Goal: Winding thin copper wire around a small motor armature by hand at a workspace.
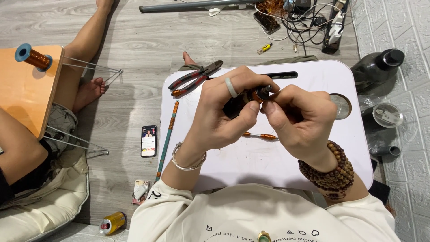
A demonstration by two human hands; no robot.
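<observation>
1. Grey wood-look floor [130, 40] lies under a white lap surface [268, 161] with rounded corners, which serves as the landmark for everything below.
2. Above the middle of the surface, the left hand [224, 112] is closed around a small dark cylindrical part [244, 99] with copper wire wound on it; a pale ring sits on one finger and a silver bangle on the wrist.
3. The right hand [300, 118] is closed too, its thumb and forefinger pinching the metal tip end of the same part; a string of brown wooden beads wraps the wrist.
4. On the surface, just below the hands, lies a thin rod wound with copper wire [262, 136].
5. At the surface's far left corner rest red-handled pliers [195, 77], jaws pointing right.
6. Along the surface's left edge lies a long green rod with copper windings [167, 139].
7. On the floor left of the surface lies a smartphone [148, 140] with its screen lit, and nearer the person a yellow drink can [112, 222] on its side.
8. Further left, another person's bare legs [85, 54] extend beside an orange folding surface [24, 89] carrying a blue spool of copper wire [33, 57].
9. Beyond the surface's far edge lies a tangle of cables [304, 22].
</observation>
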